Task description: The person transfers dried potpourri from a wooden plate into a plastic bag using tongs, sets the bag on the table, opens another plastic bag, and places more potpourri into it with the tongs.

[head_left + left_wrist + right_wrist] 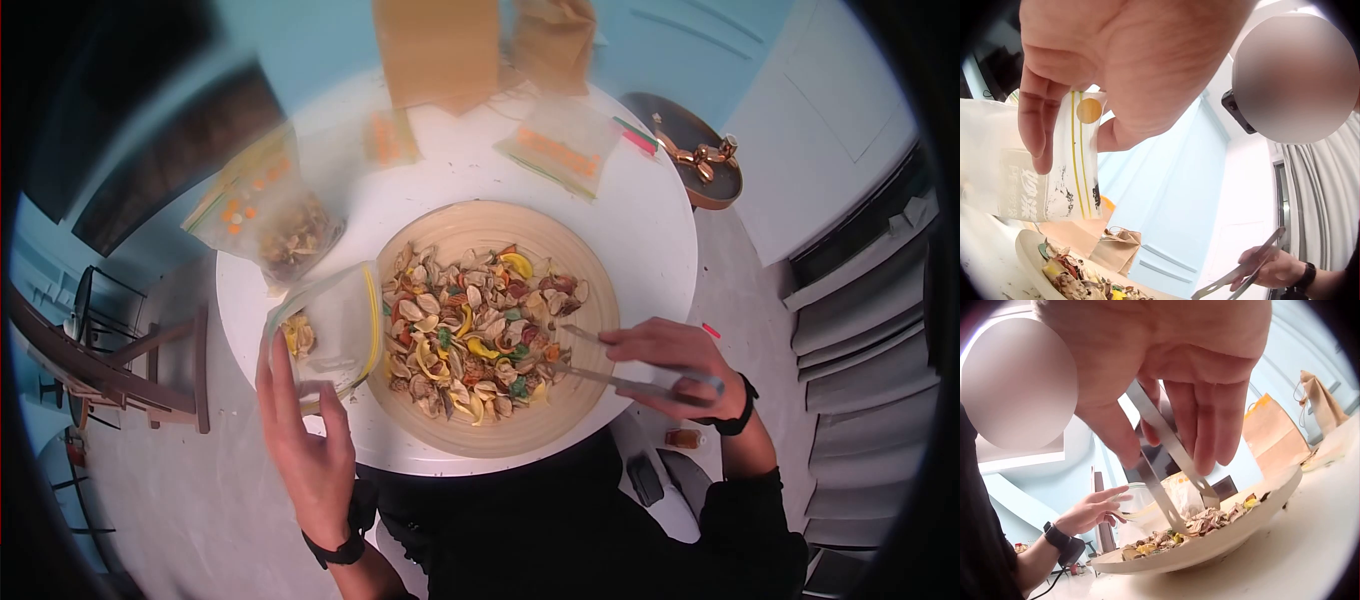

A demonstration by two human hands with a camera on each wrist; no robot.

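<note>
A round wooden plate (590,250) bears a heap of dried petals and potpourri (470,335) in beige, yellow, orange and green. My right hand (670,360) holds metal tongs (610,380) at the plate's right side. Their arms are spread, and in the right wrist view the tips (1177,525) reach down to the petals. On the left, my left hand (305,450) grips a clear zip bag (340,330) by its edge, between thumb and fingers. The bag's yellow-striped mouth faces the plate, and some yellowish petals (298,335) lie inside it.
A filled zip bag (290,230) stands at the table's back left. Farther back are flat zip bags (560,150) and brown paper bags (440,50). Beyond the white table (660,240) stands a dark side tray (715,185) with a shiny balloon-dog figure. A wooden chair (170,340) is at left.
</note>
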